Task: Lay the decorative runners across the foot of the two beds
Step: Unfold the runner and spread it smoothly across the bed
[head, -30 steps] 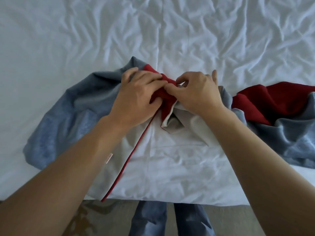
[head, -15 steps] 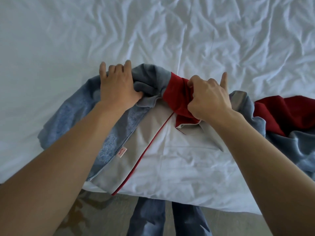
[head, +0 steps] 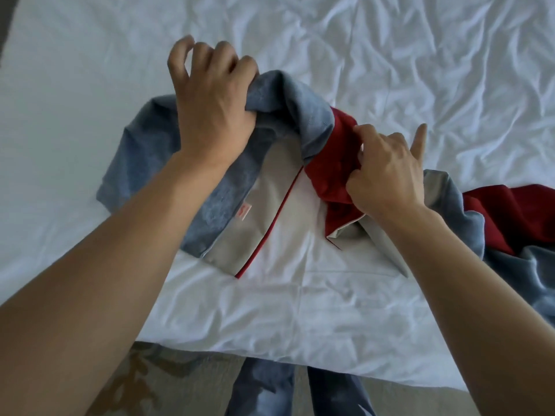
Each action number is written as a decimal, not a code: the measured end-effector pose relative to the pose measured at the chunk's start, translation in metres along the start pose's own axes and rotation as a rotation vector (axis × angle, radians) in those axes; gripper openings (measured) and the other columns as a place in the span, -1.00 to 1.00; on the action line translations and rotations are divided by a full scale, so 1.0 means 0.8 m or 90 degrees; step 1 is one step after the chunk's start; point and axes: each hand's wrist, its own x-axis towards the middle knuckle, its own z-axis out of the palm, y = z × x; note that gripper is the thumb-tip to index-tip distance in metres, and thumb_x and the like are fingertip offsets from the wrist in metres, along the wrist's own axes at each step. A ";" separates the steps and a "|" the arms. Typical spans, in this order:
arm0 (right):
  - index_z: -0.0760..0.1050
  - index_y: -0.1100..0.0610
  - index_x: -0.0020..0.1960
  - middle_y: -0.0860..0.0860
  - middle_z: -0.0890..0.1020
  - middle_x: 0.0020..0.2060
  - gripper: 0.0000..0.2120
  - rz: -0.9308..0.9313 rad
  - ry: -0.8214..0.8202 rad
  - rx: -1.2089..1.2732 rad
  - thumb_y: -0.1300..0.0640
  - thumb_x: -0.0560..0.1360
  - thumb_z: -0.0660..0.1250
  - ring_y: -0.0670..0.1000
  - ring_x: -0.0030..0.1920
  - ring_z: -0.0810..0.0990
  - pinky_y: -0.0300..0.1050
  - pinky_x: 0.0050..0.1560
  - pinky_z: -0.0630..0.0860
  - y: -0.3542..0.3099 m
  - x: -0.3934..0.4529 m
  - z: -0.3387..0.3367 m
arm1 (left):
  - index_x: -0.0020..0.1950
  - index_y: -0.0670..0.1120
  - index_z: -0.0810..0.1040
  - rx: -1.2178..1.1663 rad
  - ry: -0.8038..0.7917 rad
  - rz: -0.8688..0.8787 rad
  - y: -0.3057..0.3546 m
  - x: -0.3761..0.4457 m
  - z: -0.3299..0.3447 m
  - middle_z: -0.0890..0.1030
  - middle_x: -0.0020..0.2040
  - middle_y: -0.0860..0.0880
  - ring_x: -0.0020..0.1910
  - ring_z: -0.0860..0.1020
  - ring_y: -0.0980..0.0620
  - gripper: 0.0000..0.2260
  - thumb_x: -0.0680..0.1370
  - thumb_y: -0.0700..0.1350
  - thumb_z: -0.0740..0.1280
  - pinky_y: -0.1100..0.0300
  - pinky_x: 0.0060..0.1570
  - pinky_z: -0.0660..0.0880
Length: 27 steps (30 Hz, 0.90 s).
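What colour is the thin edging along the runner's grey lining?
Red piping along the grey lining, clearest in the head view.

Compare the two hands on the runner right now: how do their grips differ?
The left hand bunches the blue-grey part of the runner and is raised farther up the bed; the right hand pinches the red part, lower and nearer the foot. The right hand's little finger sticks out; the left hand's fingers are all curled. Both hold the same crumpled runner over the white sheet.

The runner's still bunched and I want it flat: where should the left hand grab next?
Judging by its lie, the runner's free left end: that blue flap rests loose on the sheet. Bring the left hand from the left, pinch the edge, pull outward.
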 end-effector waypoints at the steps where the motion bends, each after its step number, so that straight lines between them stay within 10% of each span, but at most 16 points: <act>1: 0.38 0.15 0.36 0.04 0.55 -0.21 -0.40 0.006 0.013 0.002 0.35 0.31 0.21 0.21 0.11 0.49 0.31 0.53 -0.18 0.000 0.002 0.000 | -0.07 -0.10 0.50 -0.014 0.007 0.019 -0.001 -0.001 0.000 0.53 -0.09 -0.07 -0.02 0.50 -0.15 -0.87 0.42 -0.24 0.23 -0.08 0.37 0.26; 10: 0.47 -0.02 0.34 -0.01 0.54 0.26 -0.57 -0.027 0.082 0.166 -0.11 0.51 0.21 0.11 0.36 0.40 0.29 0.53 -0.17 -0.031 0.022 0.005 | -0.04 -0.09 0.63 -0.144 -0.329 0.127 0.001 -0.087 0.002 0.63 0.07 0.00 0.20 0.51 -0.03 -0.58 0.56 0.16 0.11 -0.12 0.50 0.04; 15: 0.58 0.03 -0.01 -0.01 0.59 -0.20 -0.85 -0.115 -0.037 0.050 0.02 0.46 0.32 0.15 0.17 0.48 0.38 0.51 -0.20 -0.051 0.023 0.021 | -0.25 -0.14 0.59 -0.179 -0.202 0.038 0.002 -0.082 0.003 0.64 -0.21 -0.01 -0.04 0.54 -0.03 -0.65 0.59 -0.09 0.10 -0.01 0.39 0.19; 18: 0.59 -0.03 -0.17 -0.09 0.54 -0.32 -0.82 -0.174 -0.121 -0.005 -0.06 0.45 0.25 0.10 0.12 0.48 0.31 0.52 -0.27 -0.056 -0.006 0.030 | 0.00 -0.07 0.60 -0.150 -0.204 0.026 0.002 -0.059 0.016 0.63 0.00 0.01 0.08 0.53 -0.05 -0.85 0.55 -0.05 0.28 0.01 0.33 0.21; 20: 0.61 -0.05 -0.19 -0.12 0.57 -0.33 -0.70 -0.195 -0.111 0.017 -0.16 0.46 0.17 0.03 0.09 0.50 0.25 0.54 -0.25 -0.052 -0.021 0.033 | 0.28 -0.03 0.49 -0.134 -0.329 0.049 0.007 -0.048 0.026 0.57 0.22 0.00 0.26 0.47 -0.06 -0.63 0.50 0.02 0.35 -0.04 0.41 0.14; 24: 0.54 0.00 0.21 0.01 0.63 0.03 -0.59 -0.068 0.059 0.082 -0.16 0.45 0.29 0.09 0.19 0.52 0.30 0.54 -0.04 -0.027 0.001 0.025 | 0.32 -0.03 0.43 -0.047 -0.456 0.131 0.019 -0.048 0.041 0.56 0.13 -0.04 0.17 0.51 -0.11 -0.60 0.53 0.09 0.31 -0.13 0.47 0.05; 27: 0.09 0.01 0.54 0.11 0.46 0.34 -0.10 0.008 -0.127 0.037 -0.24 0.35 0.41 0.21 0.36 0.41 0.32 0.52 -0.01 -0.012 0.028 0.025 | 0.15 -0.07 0.49 -0.057 -0.394 0.146 0.020 -0.048 0.041 0.59 -0.07 -0.05 -0.04 0.55 -0.12 -0.78 0.52 -0.08 0.31 -0.08 0.40 0.17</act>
